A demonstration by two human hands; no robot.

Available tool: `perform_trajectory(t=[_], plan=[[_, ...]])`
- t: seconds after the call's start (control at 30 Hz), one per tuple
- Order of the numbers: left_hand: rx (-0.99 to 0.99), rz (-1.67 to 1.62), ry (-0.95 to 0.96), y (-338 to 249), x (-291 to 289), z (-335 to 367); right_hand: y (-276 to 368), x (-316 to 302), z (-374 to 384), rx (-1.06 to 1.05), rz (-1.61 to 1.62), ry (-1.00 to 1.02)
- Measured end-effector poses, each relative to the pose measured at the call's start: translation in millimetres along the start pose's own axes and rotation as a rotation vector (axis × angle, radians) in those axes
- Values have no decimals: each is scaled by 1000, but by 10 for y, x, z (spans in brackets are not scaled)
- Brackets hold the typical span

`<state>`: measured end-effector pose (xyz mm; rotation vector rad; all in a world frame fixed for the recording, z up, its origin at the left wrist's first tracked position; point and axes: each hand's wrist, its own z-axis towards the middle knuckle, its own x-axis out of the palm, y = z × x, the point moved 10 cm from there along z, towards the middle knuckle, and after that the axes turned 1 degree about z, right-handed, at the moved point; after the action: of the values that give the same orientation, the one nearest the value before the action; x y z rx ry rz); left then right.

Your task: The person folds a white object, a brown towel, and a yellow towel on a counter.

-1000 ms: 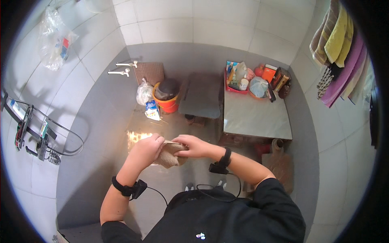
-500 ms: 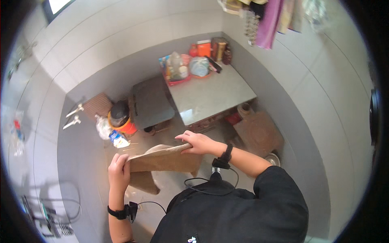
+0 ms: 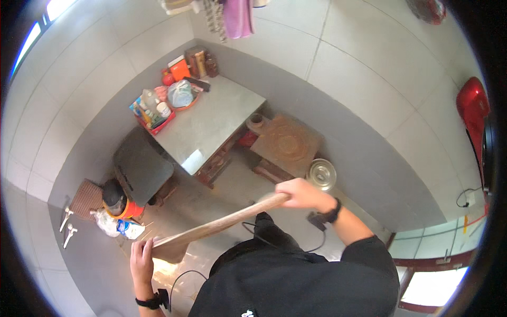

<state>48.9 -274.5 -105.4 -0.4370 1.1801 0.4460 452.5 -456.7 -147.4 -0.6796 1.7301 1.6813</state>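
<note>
A brown cloth [image 3: 219, 223] is stretched between my two hands, its top edge pulled into a nearly straight slanting line. My left hand [image 3: 141, 261] grips the lower left end, fingers folded over the edge. At the other end, higher and to the right, my right hand [image 3: 303, 194] is closed round a corner. Part of the cloth hangs below the edge near my left hand. The cloth is held above the floor, in front of my body, touching no furniture that I can see. Each wrist wears a black strap with a cable.
Ahead stands a low glass-topped table [image 3: 222, 108] with a red tray [image 3: 165, 124], a bagged bundle [image 3: 180, 94] and boxes. A dark stool [image 3: 143, 165] and an orange bucket [image 3: 133, 210] are left. Right are a wooden stool [image 3: 288, 141] and a metal bowl [image 3: 321, 175].
My hands have moved apart, the right one outward, and the cloth has gone from loosely sagging to taut. The view has turned to the right.
</note>
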Motion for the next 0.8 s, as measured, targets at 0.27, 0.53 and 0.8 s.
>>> perform_trajectory(t=[0.27,0.53,0.8], plan=[[-33,113,-580,395,-269,-480,516,-388,-426,-75,-316,-84],[-616,-586,-260,1247,879,-953,149,-247,156,-18,-431,6],[-585,-549,504,1535,1477,-744,-741,-241,1343,30,-329,158]])
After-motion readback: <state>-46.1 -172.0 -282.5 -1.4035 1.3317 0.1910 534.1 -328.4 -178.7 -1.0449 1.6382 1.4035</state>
